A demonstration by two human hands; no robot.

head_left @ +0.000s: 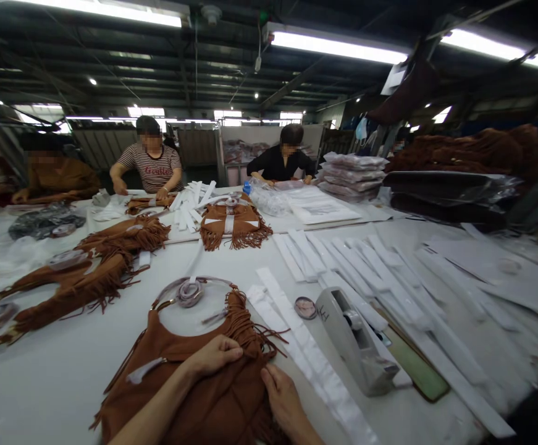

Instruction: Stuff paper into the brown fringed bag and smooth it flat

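A brown fringed handbag (171, 395) lies on the white table in front of me, its curved handle wrapped in clear plastic at the top. My left hand (215, 356) rests on the bag's upper right, thumb and fingers closed on the brown material beside the gathered fringe. At the bag's right edge, my right hand (281, 392) grips the side near the hanging strands, its fingertips partly hidden. A pale wrapped pull tab (146, 371) lies across the bag's front, left of my left wrist.
Right of the bag are white padding strips (315, 364), a grey tape dispenser (359, 346), a round tin (306, 308) and a green phone-like slab (414, 358). More fringed bags (88, 272) lie left. Co-workers (151, 164) work across the table, near stacked plastic-wrapped packages (352, 176).
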